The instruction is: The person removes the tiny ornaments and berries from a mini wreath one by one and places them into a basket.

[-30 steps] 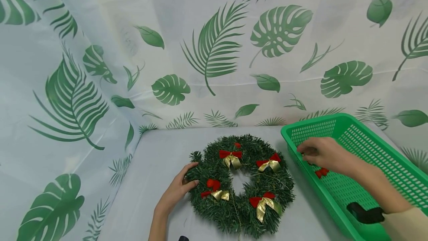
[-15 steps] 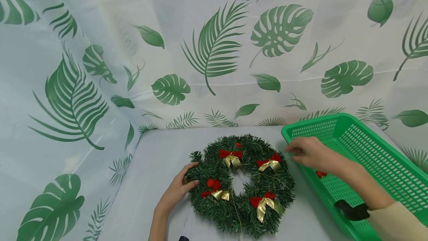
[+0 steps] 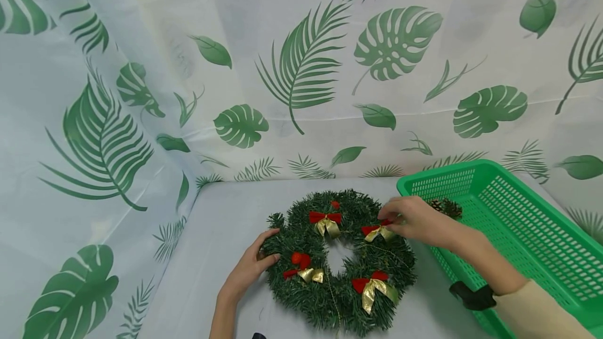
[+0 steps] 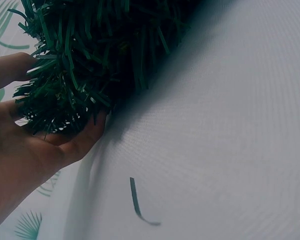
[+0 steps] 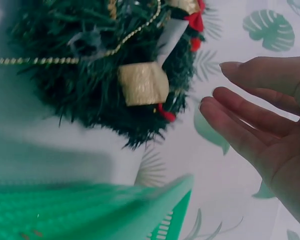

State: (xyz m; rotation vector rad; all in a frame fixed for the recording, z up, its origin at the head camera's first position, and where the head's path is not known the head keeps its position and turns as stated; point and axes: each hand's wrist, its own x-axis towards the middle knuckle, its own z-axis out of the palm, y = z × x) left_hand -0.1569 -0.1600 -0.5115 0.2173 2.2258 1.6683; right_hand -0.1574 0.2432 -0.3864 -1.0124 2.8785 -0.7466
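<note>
A green tinsel wreath (image 3: 301,305) lies on the table, bearing several red bows with gold ribbon tails and a string of gold beads (image 5: 45,61). My left hand (image 3: 254,260) grips its left edge, the tinsel between thumb and fingers, as the left wrist view shows too. My right hand (image 3: 414,221) hovers at the wreath's upper right, fingertips close over a red and gold bow (image 3: 374,233) and overlapping it in the head view. In the right wrist view the right fingers (image 5: 230,120) are loosely bent with nothing between them, apart from the gold ribbon (image 5: 142,85).
A green mesh basket (image 3: 523,213) stands at the right, its left rim under my right forearm. Pine cones (image 3: 445,207) lie in its far left part. A leaf-patterned curtain (image 3: 301,145) closes off the back and left of the white table (image 3: 226,213).
My right hand has moved left, from over the basket to above the wreath's upper-right bow. The pine cones it covered now show; its forearm hides the red thing in the basket. The left hand stays put.
</note>
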